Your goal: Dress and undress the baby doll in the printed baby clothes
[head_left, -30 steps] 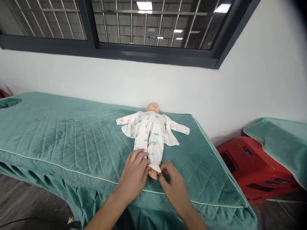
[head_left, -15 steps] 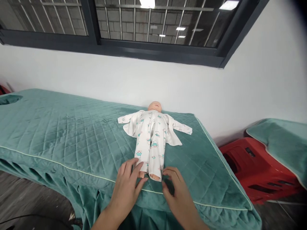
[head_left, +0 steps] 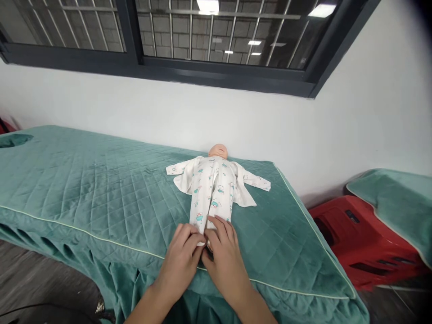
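Observation:
A baby doll lies on its back on the bed, its head toward the wall. It wears white printed baby trousers over an open white printed baby shirt, whose sleeves stretch out to both sides. At the near end of the trousers, my left hand is closed on the hem of the left leg, thumb and fingers pinched together. My right hand meets it at the same hem, its fingers bent over the cuffs and partly hiding the right leg. The doll's feet are mostly covered by my hands.
A green quilted bed cover with pale piping spreads under the doll. The white wall and a dark-framed barred window stand behind. To the right are a red plastic stool and a green cloth.
My right hand has moved left from beside the right trouser leg to the left leg's hem. My left hand's fingers have closed on that hem.

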A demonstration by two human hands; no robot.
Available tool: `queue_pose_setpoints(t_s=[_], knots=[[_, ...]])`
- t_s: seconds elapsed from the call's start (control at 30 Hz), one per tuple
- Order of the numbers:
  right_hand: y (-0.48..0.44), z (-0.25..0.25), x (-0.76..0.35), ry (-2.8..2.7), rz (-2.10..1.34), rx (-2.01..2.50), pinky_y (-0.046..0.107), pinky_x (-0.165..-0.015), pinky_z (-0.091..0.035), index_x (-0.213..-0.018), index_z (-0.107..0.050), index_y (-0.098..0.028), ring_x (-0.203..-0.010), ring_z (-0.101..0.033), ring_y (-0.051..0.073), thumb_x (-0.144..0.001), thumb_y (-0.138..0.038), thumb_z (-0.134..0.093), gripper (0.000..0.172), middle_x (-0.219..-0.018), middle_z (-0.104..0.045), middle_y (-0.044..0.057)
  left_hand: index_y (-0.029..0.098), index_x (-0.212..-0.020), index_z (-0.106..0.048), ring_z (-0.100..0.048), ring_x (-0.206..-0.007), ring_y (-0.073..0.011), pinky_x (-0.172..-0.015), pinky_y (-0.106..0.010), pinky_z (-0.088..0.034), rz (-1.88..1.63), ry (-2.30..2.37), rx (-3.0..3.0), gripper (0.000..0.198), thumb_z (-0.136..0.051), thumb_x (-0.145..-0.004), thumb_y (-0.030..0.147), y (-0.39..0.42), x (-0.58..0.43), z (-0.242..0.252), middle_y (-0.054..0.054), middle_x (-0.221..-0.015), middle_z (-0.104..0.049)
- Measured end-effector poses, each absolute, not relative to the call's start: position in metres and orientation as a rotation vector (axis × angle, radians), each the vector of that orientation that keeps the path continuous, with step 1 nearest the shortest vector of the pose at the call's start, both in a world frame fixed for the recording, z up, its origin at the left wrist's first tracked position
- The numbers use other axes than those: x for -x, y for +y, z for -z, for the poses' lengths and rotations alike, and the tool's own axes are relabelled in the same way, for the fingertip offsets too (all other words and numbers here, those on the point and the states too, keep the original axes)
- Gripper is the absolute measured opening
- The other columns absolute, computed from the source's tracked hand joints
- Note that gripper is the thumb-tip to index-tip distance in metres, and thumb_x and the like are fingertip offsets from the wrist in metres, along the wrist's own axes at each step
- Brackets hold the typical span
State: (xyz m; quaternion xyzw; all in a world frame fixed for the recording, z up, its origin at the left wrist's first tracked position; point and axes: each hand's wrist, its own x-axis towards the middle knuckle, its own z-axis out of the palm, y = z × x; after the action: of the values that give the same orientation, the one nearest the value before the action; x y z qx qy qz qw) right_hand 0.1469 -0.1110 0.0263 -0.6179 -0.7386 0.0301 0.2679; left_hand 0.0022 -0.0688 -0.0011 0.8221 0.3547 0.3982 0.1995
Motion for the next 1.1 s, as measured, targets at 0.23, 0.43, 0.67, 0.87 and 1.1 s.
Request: queue_pose_setpoints(t_s=[0.23,0.43,0.67,0.87,1.1], knots=[[-0.114,-0.016,-0.152,-2.027,-0.051,1.605,0.059,-0.116,-0.029,-0.099,-0.063,-0.024,-0.136,-0.038,0.026,-0.089,-0.007,-0.048,0.025,-0.134,-0.056,0.005,0.021,-0.099,-0.062,-0.051,-0.088,-0.0172,-0.079,-0.031,-0.048,-1.088,0.958,-2.376,0.016,-0.049,-0.095,0.013,-0.074,0.008,0.016,-0.005,-0.095,-0.057],[-0.125,-0.021,-0.155,-2.036,-0.054,1.521,0.059,-0.114,-0.033,-0.101,-0.064,-0.025,-0.134,-0.041,0.027,-0.091,-0.012,-0.05,0.021,-0.132,-0.056,0.006,0.023,-0.106,-0.062,-0.054,-0.095,-0.0188,-0.083,-0.032,-0.049,-1.172,0.953,-2.304,0.016,-0.059,-0.091,0.018,-0.077,0.021,0.028,-0.006,-0.1,-0.057],[-0.095,-0.009,-0.217,-1.709,-0.066,1.595,0.045,-0.103,-0.047,-0.113,-0.059,-0.021,-0.122,-0.052,0.023,-0.095,-0.017,-0.044,0.024,-0.129,-0.055,0.012,0.021,-0.108,-0.062,-0.057,-0.105,-0.0225,-0.094,-0.041,-0.046,-1.21,1.201,-2.103,0.02,-0.047,-0.096,0.027,-0.018,0.037,0.033,-0.008,-0.109,-0.061],[-0.028,0.004,-0.263,-1.88,0.008,1.793,0.044,-0.105,-0.042,-0.107,-0.065,-0.013,-0.115,-0.051,0.026,-0.084,-0.005,-0.043,0.032,-0.119,-0.061,0.013,0.019,-0.123,-0.06,-0.047,-0.115,-0.0293,-0.094,-0.045,-0.043,-0.889,1.421,-2.483,0.034,-0.053,-0.089,0.02,0.053,0.005,0.017,-0.01,-0.123,-0.06],[-0.003,0.013,-0.262,-1.954,0.018,1.803,0.038,-0.097,-0.043,-0.108,-0.067,-0.017,-0.108,-0.051,0.026,-0.083,-0.005,-0.047,0.034,-0.114,-0.062,0.011,0.02,-0.096,-0.072,-0.046,-0.12,-0.0314,-0.094,-0.048,-0.039,-0.638,1.317,-2.738,0.023,-0.05,-0.091,0.016,0.095,-0.025,0.011,-0.01,-0.117,-0.064]])
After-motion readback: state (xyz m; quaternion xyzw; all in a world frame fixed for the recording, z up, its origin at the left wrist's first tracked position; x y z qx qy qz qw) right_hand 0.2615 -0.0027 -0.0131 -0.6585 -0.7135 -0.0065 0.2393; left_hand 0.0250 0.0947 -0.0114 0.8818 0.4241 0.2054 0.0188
